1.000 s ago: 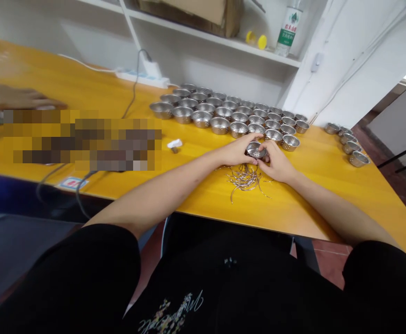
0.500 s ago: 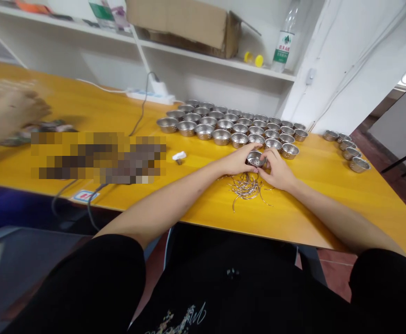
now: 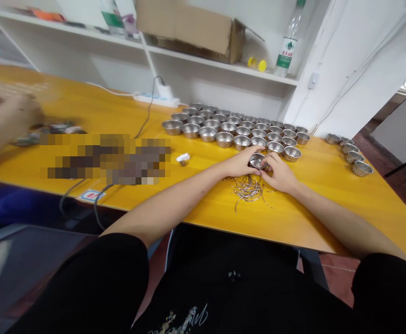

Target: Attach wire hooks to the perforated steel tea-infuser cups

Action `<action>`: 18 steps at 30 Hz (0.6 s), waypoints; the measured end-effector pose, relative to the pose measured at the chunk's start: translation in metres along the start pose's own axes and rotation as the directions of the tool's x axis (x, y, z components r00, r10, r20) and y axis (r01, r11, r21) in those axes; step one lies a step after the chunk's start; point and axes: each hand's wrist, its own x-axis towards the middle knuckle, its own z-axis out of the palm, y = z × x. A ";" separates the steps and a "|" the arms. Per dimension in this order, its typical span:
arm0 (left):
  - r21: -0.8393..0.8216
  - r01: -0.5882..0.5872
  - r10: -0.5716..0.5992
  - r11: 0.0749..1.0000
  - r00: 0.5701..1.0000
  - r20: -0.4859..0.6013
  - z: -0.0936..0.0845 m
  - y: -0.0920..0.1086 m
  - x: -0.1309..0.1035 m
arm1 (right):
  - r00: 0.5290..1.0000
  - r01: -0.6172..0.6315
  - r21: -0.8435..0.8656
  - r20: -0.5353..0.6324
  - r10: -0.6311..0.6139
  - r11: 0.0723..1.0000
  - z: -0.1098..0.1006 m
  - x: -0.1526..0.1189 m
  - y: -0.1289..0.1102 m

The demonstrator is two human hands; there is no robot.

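Observation:
Between my two hands is a small perforated metal cup (image 3: 257, 161), tilted so its holed side faces me. My left hand (image 3: 243, 162) is closed around its left side, thumb below and fingers at the top. At the cup's right edge, the fingers of my right hand (image 3: 275, 172) are bent and pinched together; anything small between them is too fine to make out. Just below the hands lies a loose pile of thin curved metal wires (image 3: 250, 189) on the yellow table (image 3: 203, 206).
Rows of similar metal cups (image 3: 225, 139) stand behind my hands, with several more cups (image 3: 362, 169) at the right. A white crumpled piece (image 3: 182, 157) lies to the left. Further left are a power strip (image 3: 156, 99), a blurred-out area and another person's hand (image 3: 13, 113).
The view has shifted slightly, so everything sits a little further right. My hands stay on the same cup, with the right fingers slightly moved at its rim. The other person's hand has moved.

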 end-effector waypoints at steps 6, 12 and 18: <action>-0.004 0.005 -0.005 1.000 1.000 0.010 0.000 0.001 0.000 | 1.000 -0.007 -0.021 0.006 0.008 1.000 -0.002 0.001 -0.002; -0.007 -0.007 0.007 1.000 1.000 0.007 0.000 0.000 -0.001 | 1.000 0.003 -0.005 0.017 -0.003 1.000 -0.002 0.002 -0.002; -0.008 -0.002 0.002 1.000 1.000 0.013 0.001 0.000 -0.001 | 0.999 0.022 -0.013 0.048 -0.021 1.000 0.000 0.001 0.000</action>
